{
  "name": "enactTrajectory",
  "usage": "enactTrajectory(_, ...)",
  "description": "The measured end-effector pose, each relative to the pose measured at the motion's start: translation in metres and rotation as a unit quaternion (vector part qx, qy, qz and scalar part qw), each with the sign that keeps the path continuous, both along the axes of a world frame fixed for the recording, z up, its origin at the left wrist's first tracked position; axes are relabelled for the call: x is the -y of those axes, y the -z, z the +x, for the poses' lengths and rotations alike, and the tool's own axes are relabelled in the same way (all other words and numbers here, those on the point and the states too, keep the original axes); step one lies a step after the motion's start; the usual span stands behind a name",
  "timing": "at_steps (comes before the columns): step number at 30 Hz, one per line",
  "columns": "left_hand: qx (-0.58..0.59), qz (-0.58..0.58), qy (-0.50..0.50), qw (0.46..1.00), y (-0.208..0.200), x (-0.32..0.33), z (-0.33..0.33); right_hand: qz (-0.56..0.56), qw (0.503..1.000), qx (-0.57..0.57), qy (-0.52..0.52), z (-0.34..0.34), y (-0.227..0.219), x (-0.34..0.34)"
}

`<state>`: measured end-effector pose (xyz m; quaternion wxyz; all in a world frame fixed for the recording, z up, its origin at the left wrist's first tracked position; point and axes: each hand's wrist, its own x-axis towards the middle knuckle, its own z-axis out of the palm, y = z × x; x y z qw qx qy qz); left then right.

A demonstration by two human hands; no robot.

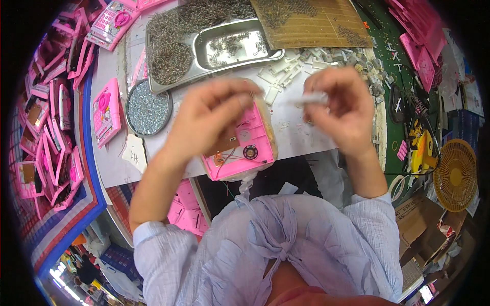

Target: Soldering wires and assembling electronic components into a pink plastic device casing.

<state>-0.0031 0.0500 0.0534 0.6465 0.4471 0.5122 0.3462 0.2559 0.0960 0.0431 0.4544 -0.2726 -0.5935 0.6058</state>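
A pink plastic casing (241,164) lies open-side up before me on a pad. Inside it are a round black speaker (250,152), a brown board (222,144) and thin wires. My left hand (212,115) hangs over the casing's far left part, fingers pinched; motion blur hides what they hold, if anything. To the right, apart from the casing, my right hand (343,104) grips a small whitish plastic piece (315,98) between thumb and fingers. The piece is blurred, so its kind is unclear.
A metal tray (217,77) of small dark coiled springs stands at the back, partly under a brown board (316,25). Small white plastic parts (279,76) lie beside it. A round dish of screws (148,108) sits left, near pink casings (107,113). A yellow fan-like basket (456,175) is right.
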Motion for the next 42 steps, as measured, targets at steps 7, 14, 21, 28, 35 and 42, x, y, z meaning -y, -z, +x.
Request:
enactTrajectory(7,0.294,-0.125,-0.063,0.945,0.019,0.075,0.006,0.175,0.979,0.018,-0.099,-0.019,0.003,0.029)
enactTrajectory(14,0.33,-0.228,0.032,0.916,0.034,0.102,0.0,0.366,0.886,0.108,-0.262,-0.022,-0.001,0.042)
enactTrajectory(21,0.333,-0.305,0.133,0.882,0.037,0.113,0.004,0.304,0.896,0.132,-0.295,-0.007,-0.012,0.057)
enactTrajectory(28,0.036,-0.052,0.053,0.997,0.012,0.076,0.019,0.255,0.936,0.197,-0.14,0.017,0.01,0.054)
enactTrajectory(35,-0.504,0.256,0.046,0.824,0.048,0.03,0.03,-0.034,0.999,0.015,-0.007,0.047,0.05,0.058)
enactTrajectory(42,-0.356,0.12,0.015,0.927,0.04,0.027,0.027,-0.027,0.999,0.018,-0.005,0.064,0.059,0.05)
